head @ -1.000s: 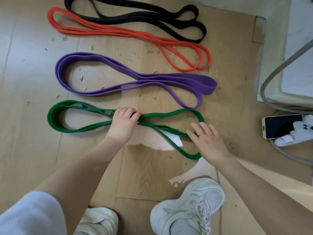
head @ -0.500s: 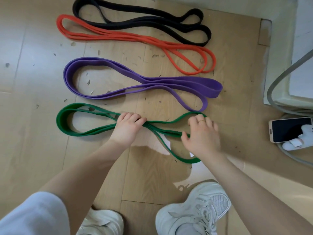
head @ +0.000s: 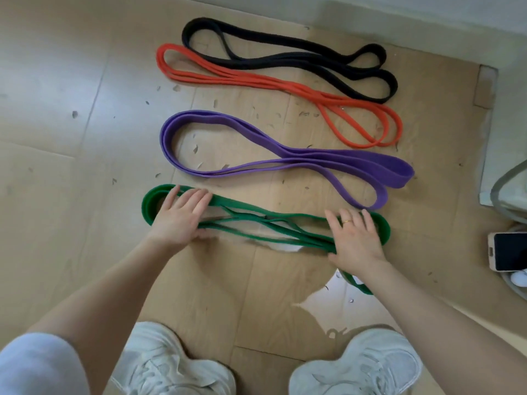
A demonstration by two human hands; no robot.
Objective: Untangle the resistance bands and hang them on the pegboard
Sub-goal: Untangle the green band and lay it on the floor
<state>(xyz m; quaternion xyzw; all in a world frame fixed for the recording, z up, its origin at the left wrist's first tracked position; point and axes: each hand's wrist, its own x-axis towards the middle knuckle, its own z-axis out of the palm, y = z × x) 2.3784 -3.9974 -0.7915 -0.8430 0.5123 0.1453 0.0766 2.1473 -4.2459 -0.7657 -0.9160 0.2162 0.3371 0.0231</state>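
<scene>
Green band [head: 256,220] lies flat on the wooden floor [head: 71,166], directly ahead of the person's white shoes [head: 356,366]. Left hand [head: 179,218] rests flat with fingers spread on the band's 9 o'clock loop. Right hand [head: 353,238] rests flat with fingers spread on the 3 o'clock loop; a short green section emerges below the right wrist at 5 o'clock. Neither hand grips the band. Between the hands, several green strands cross one another.

Purple band [head: 285,163] lies at 12 o'clock from the green band; its 3 o'clock loop ends just beside the right fingertips. Orange band [head: 271,84] and black band [head: 285,61] lie beyond it, touching each other.

Open floor extends at 9 o'clock. At 3 o'clock, a phone [head: 507,252] and a grey cable [head: 502,183] lie near the frame edge. A pale wall base [head: 427,21] borders the floor at 12 o'clock.
</scene>
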